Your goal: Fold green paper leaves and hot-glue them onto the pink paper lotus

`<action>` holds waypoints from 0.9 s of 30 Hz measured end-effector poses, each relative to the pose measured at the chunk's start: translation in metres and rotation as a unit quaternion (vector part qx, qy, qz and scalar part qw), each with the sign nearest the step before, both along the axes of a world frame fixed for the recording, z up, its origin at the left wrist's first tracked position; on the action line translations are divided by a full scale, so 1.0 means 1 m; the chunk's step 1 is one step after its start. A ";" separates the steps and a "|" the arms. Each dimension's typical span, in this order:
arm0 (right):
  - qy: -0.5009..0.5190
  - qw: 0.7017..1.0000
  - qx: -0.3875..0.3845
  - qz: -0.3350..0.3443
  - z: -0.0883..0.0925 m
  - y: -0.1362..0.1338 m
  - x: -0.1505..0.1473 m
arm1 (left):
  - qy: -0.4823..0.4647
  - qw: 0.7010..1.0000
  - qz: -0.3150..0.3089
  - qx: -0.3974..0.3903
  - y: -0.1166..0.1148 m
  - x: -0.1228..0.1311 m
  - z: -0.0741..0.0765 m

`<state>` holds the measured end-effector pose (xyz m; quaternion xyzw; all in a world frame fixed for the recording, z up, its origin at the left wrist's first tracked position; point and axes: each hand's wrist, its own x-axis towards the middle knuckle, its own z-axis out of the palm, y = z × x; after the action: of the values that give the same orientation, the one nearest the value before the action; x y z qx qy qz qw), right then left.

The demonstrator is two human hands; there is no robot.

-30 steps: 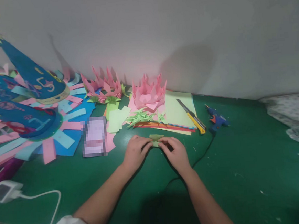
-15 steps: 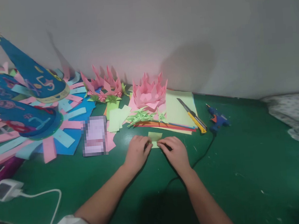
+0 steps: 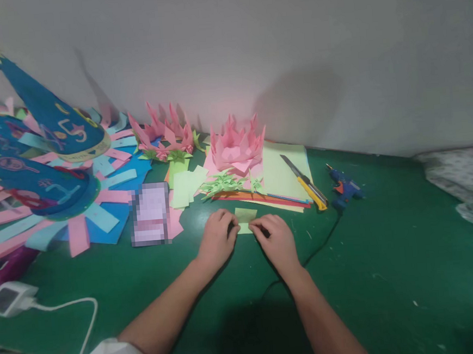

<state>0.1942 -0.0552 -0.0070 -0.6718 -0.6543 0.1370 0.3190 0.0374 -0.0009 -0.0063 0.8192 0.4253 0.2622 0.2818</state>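
A small piece of light green paper (image 3: pixel 246 215) with a crease across it lies on the green table, its far part looking darker than its near strip. My left hand (image 3: pixel 218 234) pinches the paper's left edge between thumb and fingers. On the opposite edge, my right hand (image 3: pixel 276 240) pinches it the same way. Just beyond the hands sit folded green paper leaves (image 3: pixel 224 184) and a pink folded-paper crown (image 3: pixel 238 147). Both rest on a stack of coloured paper sheets (image 3: pixel 286 162).
A yellow utility knife (image 3: pixel 309 187) lies on the stack's right side. Beside it is a blue glue gun (image 3: pixel 346 186), its cord running toward my right wrist. At left are a blurred-out phone (image 3: pixel 150 214), blue cone hats (image 3: pixel 51 110) and a white device (image 3: pixel 9 299) with a cable.
Almost nothing differs. Both hands keep their pinch on the green paper, with only a very slight shift of the fingers.
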 end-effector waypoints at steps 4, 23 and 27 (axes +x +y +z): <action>-0.002 1.000 0.003 -0.012 -0.002 0.000 -0.001 | -0.012 1.000 -0.010 -0.003 0.001 0.000 -0.001; -0.030 0.998 -0.014 -0.058 -0.005 0.001 -0.004 | -0.019 0.999 -0.041 0.007 0.003 -0.002 -0.006; -0.032 0.997 -0.016 -0.061 -0.006 0.001 -0.003 | -0.031 0.999 -0.034 0.015 0.002 -0.001 -0.005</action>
<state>0.1910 -0.0541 -0.0127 -0.7197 -0.6195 0.1057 0.2952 0.0361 0.0016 -0.0117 0.8285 0.3845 0.2845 0.2914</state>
